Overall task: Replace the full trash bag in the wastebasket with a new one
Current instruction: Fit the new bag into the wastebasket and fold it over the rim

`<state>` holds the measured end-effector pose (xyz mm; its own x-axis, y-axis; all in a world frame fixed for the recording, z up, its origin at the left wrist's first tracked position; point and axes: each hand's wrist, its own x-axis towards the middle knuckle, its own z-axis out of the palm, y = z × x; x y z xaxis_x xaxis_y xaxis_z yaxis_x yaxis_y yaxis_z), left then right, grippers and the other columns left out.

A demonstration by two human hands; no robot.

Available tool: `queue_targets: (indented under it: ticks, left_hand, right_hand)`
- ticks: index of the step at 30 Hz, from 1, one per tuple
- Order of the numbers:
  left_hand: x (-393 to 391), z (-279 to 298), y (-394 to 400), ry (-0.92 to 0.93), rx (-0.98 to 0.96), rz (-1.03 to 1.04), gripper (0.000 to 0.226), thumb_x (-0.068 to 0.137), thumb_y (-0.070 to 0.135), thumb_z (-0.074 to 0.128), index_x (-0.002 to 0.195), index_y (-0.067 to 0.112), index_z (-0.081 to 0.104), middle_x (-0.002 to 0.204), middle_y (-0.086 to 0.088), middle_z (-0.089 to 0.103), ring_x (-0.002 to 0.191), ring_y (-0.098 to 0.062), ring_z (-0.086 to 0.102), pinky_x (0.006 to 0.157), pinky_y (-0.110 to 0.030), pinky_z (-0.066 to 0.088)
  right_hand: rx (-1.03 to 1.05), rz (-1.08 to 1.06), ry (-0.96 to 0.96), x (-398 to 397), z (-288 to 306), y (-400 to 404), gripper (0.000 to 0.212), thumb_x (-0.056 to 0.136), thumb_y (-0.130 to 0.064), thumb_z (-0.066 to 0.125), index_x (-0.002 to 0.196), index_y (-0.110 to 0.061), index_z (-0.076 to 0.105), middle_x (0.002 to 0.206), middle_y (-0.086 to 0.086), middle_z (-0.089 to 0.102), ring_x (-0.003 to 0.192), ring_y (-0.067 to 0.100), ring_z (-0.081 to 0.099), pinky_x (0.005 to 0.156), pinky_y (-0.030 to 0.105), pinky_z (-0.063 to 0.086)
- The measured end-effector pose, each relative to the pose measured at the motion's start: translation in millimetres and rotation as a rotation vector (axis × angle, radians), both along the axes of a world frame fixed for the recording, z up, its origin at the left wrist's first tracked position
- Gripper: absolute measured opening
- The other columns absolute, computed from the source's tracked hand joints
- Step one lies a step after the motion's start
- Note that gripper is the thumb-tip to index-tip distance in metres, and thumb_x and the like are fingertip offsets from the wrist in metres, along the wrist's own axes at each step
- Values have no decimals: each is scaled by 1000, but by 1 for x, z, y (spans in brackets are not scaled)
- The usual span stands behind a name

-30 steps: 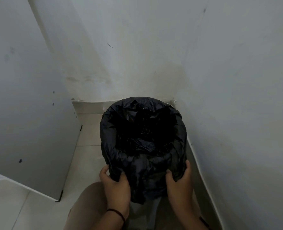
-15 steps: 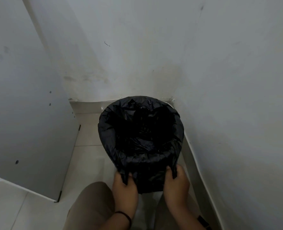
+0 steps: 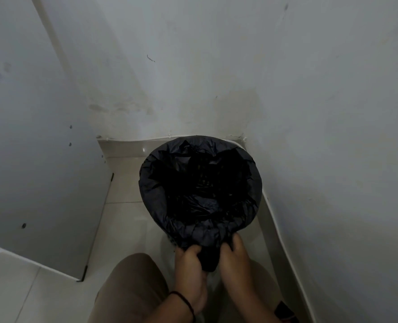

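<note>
We seem to be in a plain indoor corner, maybe a washroom: glossy floor tiles, tiled skirting, scuffed white walls, a grey panel.

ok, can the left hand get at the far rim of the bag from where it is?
Probably yes. The left hand grips gathered slack at the black trash bag's near edge; nothing stands over the bag's open mouth, though it must let go first.

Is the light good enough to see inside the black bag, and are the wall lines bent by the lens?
Head view: dim, flat light; the inside of the black bag is featureless dark. Wide-angle distortion curves the baseboard and wall edges. A small glare spot sits on the back baseboard.
</note>
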<state>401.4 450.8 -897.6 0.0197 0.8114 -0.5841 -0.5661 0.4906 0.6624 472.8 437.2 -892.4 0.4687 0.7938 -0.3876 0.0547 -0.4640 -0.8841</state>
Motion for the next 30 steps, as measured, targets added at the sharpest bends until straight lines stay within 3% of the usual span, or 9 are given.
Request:
queue_targets:
  ticks: [3,5,11,14,17,19,22,26,30]
  left_hand:
    - [0,7,-5,-222,-46,27,35,95,18,35,121,9,56,113,-17,64,105,-32,58,83,-41,49]
    - [-1,8,-6,-287,-81,10,39,96,25,34,122,6,57,118,-18,64,111,-33,57,85,-38,48]
    - [-4,-2,11,-15,-150,-327,29,91,18,49,113,8,65,109,-13,70,106,-27,62,95,-41,49]
    - [-8,-6,15,111,-153,-434,26,88,20,52,109,14,66,107,-7,70,101,-23,61,91,-40,47]
    - [-11,-4,13,123,-126,-408,30,88,24,45,108,14,65,107,-6,66,98,-21,56,81,-37,41]
    - [-13,-2,12,-2,-181,-374,34,93,28,39,105,13,66,103,-6,67,92,-20,55,75,-35,39]
    - [-15,-1,12,-137,-268,-470,31,92,30,46,107,12,67,103,-5,67,93,-20,57,84,-39,41]
    - [-9,-1,16,-187,-271,-466,24,91,18,52,111,10,62,108,-12,65,97,-26,58,86,-44,46]
    - [-5,2,16,-82,-294,-451,17,89,14,56,103,9,64,96,-13,67,87,-26,61,66,-36,49]
  right_hand:
    - [-19,141,102,-2,2,-6,24,83,-28,52,106,-27,59,108,0,63,98,15,59,83,35,51]
    - [-71,253,-75,-2,-3,-6,31,85,-31,54,116,-27,54,117,-2,54,109,15,53,94,35,46]
    - [-127,372,-481,3,1,4,30,80,-38,46,102,-18,54,109,2,50,103,24,54,92,41,46]
    - [-191,550,-710,8,4,7,27,88,-33,45,110,-18,52,119,2,47,114,24,46,95,36,37]
    - [-189,531,-761,13,6,11,12,92,-15,41,81,-16,47,103,6,51,109,25,49,78,29,29]
    - [-168,444,-586,17,6,15,26,91,-8,40,66,-14,36,82,1,43,92,23,52,69,26,27]
    - [-161,293,-190,21,3,19,25,89,-3,41,66,-11,47,76,4,51,74,17,53,65,26,39]
    - [-156,229,87,24,-1,19,22,89,-7,44,104,-16,58,99,6,67,91,20,64,73,32,52]
    - [-163,22,563,25,-10,15,23,91,2,45,105,-8,60,101,17,68,88,28,64,68,37,53]
